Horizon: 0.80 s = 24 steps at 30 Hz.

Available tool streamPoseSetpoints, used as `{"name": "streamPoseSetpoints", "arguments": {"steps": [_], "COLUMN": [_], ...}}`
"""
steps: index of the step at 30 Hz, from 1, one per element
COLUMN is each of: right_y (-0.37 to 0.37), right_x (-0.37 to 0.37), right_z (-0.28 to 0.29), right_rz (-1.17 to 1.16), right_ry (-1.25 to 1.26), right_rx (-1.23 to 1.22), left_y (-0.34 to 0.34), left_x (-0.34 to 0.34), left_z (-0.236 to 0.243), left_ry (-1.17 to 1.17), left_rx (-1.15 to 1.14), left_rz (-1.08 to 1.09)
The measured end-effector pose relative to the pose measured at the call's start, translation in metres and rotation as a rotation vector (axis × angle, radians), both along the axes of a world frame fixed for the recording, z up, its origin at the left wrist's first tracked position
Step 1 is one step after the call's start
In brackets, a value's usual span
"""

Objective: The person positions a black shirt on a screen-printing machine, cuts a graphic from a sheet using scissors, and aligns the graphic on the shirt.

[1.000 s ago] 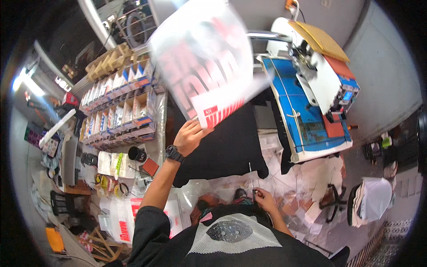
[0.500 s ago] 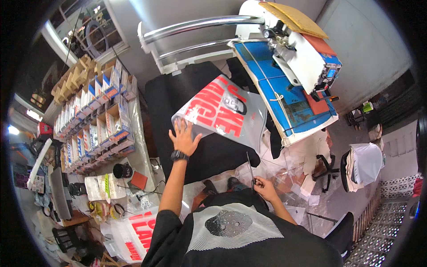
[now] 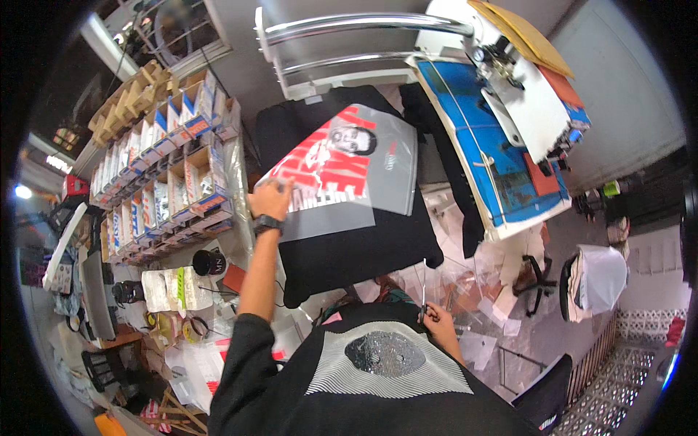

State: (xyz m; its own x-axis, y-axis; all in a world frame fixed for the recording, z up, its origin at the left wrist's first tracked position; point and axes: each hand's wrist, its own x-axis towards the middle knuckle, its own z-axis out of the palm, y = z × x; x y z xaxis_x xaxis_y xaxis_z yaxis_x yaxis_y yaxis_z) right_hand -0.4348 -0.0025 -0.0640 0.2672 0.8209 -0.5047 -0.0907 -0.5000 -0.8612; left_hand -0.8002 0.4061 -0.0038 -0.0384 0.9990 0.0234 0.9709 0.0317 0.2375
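A black T-shirt (image 3: 349,258) lies spread out in front of me. On it rests a translucent printed film sheet (image 3: 396,156) with bold red and white lettering and a grey portrait. Part of the sheet is lifted and folded over, showing a plain grey area near me. At its left edge, my left hand (image 3: 270,200) has its fingers closed on the film; a dark watch is on that wrist. Close to my body on the right, my right hand (image 3: 440,323) grips a pair of scissors (image 3: 424,287), blades pointing away from me.
A heat press with a blue lower plate (image 3: 465,167) stands at the right, beside chrome rails (image 3: 363,27). Cardboard bins (image 3: 156,182) of packets fill the left. A black mug (image 3: 209,261) stands below them. Film scraps litter the floor, near a chair base (image 3: 538,282).
My left hand went from lying spread on the film to gripping its edge, and moved left. The film's portrait and more of its printing now show. The scissors stay in my right hand.
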Motion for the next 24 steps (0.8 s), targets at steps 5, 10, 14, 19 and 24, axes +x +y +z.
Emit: {"name": "streamPoseSetpoints", "arguments": {"steps": [5, 10, 14, 19, 24], "right_y": [0.067, 0.098, 0.100, 0.120, 0.135], "right_x": [0.006, 0.021, 0.031, 0.027, 0.030], "right_z": [0.018, 0.026, 0.044, 0.065, 0.070], "right_rz": [0.263, 0.280, 0.259, 0.227, 0.208], "right_ry": [-0.074, -0.109, -0.204, 0.013, 0.158], "right_rx": [0.050, 0.076, 0.071, 0.027, 0.005], "left_y": [0.039, 0.074, 0.111, 0.067, 0.012], "left_x": [0.046, 0.112, 0.113, 0.145, 0.083], "left_z": [-0.082, -0.080, -0.036, -0.041, -0.011], "left_ry": [-1.181, -0.267, -0.035, 0.008, -0.013], "left_rx": [0.600, 0.338, -0.017, 0.045, -0.076], "left_rz": [0.202, 0.088, 0.307, 0.034, -0.668]}}
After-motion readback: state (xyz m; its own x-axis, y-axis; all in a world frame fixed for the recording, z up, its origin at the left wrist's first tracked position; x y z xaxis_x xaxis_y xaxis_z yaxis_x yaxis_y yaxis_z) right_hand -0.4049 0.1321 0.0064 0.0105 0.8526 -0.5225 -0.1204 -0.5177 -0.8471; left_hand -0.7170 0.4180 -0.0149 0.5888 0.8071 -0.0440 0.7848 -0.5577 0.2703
